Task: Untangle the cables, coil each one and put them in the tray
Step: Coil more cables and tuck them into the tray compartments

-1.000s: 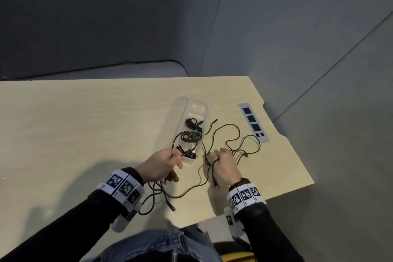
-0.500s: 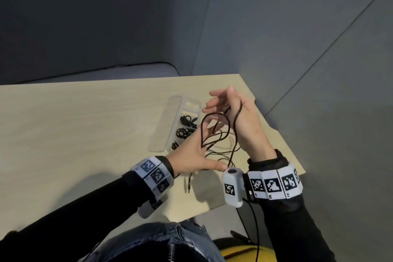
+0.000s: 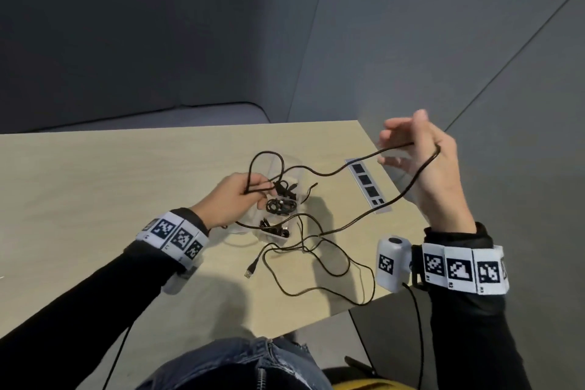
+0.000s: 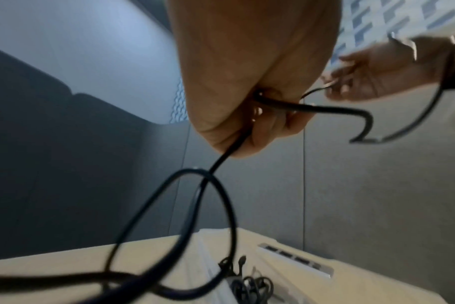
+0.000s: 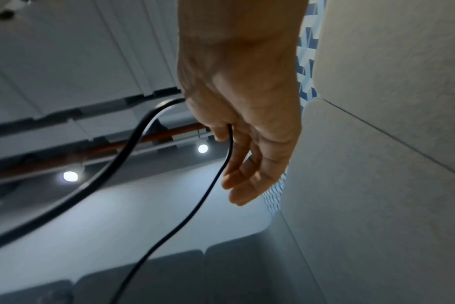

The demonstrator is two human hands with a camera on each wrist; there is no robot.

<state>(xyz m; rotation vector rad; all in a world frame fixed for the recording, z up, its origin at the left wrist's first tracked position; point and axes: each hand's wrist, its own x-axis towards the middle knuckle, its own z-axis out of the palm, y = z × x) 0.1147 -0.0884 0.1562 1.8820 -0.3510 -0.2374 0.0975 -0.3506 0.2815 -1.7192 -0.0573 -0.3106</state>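
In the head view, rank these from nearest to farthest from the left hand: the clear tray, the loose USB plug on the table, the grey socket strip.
From the left hand:
1. Clear tray, right beside the fingers, holding coiled cables.
2. Loose USB plug, on the table nearer the person, toward the right.
3. Grey socket strip, flush in the table toward its right edge, below the raised right hand.

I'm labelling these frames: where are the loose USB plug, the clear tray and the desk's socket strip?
USB plug (image 3: 250, 271), head view, on its metal tip.
Clear tray (image 3: 296, 168), head view, on its far rim.
Socket strip (image 3: 385, 208), head view, on its bare near end.
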